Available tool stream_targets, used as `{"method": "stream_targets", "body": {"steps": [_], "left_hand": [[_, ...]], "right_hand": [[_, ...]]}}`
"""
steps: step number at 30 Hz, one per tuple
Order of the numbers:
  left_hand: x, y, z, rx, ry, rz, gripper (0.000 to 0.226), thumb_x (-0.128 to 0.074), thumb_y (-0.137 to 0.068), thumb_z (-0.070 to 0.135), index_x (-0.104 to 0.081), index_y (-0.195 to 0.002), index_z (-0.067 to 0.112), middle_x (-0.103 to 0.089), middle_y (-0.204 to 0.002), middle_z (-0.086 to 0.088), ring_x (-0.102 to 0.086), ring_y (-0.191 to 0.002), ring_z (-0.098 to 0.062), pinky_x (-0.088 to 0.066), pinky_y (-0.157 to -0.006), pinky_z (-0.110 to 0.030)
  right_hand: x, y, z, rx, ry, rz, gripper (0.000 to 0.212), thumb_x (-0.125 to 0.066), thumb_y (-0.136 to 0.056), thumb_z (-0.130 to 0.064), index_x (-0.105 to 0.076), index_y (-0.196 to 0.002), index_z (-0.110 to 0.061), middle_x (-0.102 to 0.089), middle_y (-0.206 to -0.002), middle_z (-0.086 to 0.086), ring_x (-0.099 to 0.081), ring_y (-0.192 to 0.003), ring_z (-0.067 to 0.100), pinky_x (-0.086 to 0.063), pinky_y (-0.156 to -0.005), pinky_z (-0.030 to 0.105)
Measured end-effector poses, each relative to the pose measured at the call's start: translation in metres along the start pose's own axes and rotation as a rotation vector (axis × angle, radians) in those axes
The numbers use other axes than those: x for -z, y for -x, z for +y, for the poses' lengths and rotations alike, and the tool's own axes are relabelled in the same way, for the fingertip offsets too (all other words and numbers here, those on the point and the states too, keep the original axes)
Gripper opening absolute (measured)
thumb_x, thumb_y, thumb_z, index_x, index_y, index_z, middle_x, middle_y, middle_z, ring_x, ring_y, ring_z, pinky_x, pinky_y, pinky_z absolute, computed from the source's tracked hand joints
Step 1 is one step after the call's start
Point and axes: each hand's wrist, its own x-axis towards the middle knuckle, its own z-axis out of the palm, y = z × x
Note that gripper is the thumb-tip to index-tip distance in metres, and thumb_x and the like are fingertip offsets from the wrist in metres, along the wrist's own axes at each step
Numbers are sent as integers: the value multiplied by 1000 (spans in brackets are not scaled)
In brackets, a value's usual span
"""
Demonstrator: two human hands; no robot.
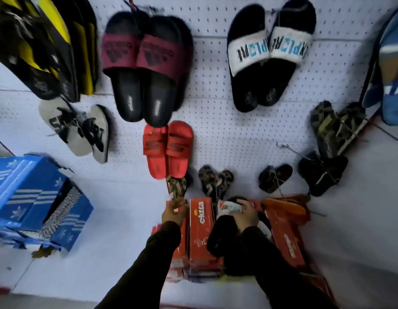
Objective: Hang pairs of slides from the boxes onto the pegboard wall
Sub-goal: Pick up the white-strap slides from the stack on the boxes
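Note:
The white pegboard wall [216,134] carries several hung pairs: maroon-strapped black slides [146,63], white-strapped black slides [269,52], red slides [168,150], and small camouflage pairs low down. My right hand [247,214] grips a black slide with a white printed strap [224,230] above the red shoe boxes [201,233]. My left hand [173,211] reaches the lower end of a small camouflage slide [177,184] on the wall, fingers curled at it; whether it holds it is unclear.
Blue striped shoe boxes [35,201] are stacked at the left on the floor. An open red box with an orange lid [285,206] lies right of my hands. Yellow-black slides [48,41] hang top left, dark slides [322,172] at the right, a blue bag [392,63] far right.

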Motion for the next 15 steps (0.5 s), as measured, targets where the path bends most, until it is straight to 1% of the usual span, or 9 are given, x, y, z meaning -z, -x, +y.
{"method": "stream_targets", "body": {"steps": [1,2,3,4,6,9,11,13,15], "left_hand": [[-11,6,-12,23,-56,-51,37,-57,-91,6,-60,-128,3,-69,-105,-13,-60,-82,-25,-51,-71,-23],[-20,10,-22,38,-114,-108,39,-54,-94,6,-56,-132,2,-67,-109,-13,-62,-93,-27,-47,-74,-22],[-31,13,-33,59,-172,-171,41,-51,-96,7,-52,-137,2,-64,-119,-15,-61,-106,-28,-44,-83,-23],[-43,17,-41,88,-202,-223,44,-49,-97,7,-48,-140,2,-59,-131,-17,-57,-120,-29,-42,-93,-25],[-65,22,-53,152,-250,-305,48,-47,-98,8,-40,-146,3,-48,-146,-18,-47,-135,-31,-36,-110,-31],[-94,25,-66,182,-327,-369,52,-49,-97,11,-36,-146,0,-46,-148,-21,-45,-136,-35,-35,-113,-37],[-108,21,-75,183,-388,-373,53,-53,-95,12,-37,-145,-1,-49,-145,-24,-49,-132,-38,-39,-111,-45],[-113,14,-83,185,-438,-343,55,-56,-93,14,-39,-144,-1,-51,-143,-24,-51,-130,-38,-41,-109,-46],[-114,8,-90,204,-471,-322,58,-61,-91,17,-41,-143,1,-53,-142,-21,-52,-130,-36,-41,-110,-42]], "right_hand": [[9,-2,22,-70,37,26,51,-76,-77,-4,-65,-126,-10,-69,-125,17,-66,-108,29,-54,-94,40],[18,-1,38,-127,73,32,55,-77,-77,-7,-62,-129,-12,-68,-127,15,-66,-110,29,-53,-92,36],[25,-2,56,-183,110,29,60,-79,-76,-11,-59,-133,-11,-65,-133,15,-64,-117,30,-51,-95,33],[32,-3,72,-244,150,16,69,-80,-75,-16,-54,-139,-10,-61,-140,14,-60,-126,30,-49,-101,33],[38,-6,98,-371,189,-47,78,-80,-76,-21,-47,-145,-7,-54,-147,15,-54,-134,33,-44,-111,37],[33,-5,128,-504,121,-165,84,-78,-78,-19,-38,-151,-7,-47,-152,17,-49,-138,37,-42,-114,48],[28,-6,144,-498,-30,-163,78,-74,-81,-10,-37,-150,-12,-52,-149,16,-52,-134,37,-44,-111,52],[23,-5,154,-524,-193,-170,75,-70,-86,-5,-33,-150,-19,-52,-147,14,-54,-131,39,-49,-103,54],[23,-4,159,-599,-306,-220,77,-65,-90,-5,-25,-151,-30,-49,-149,12,-53,-130,43,-50,-92,57]]}}
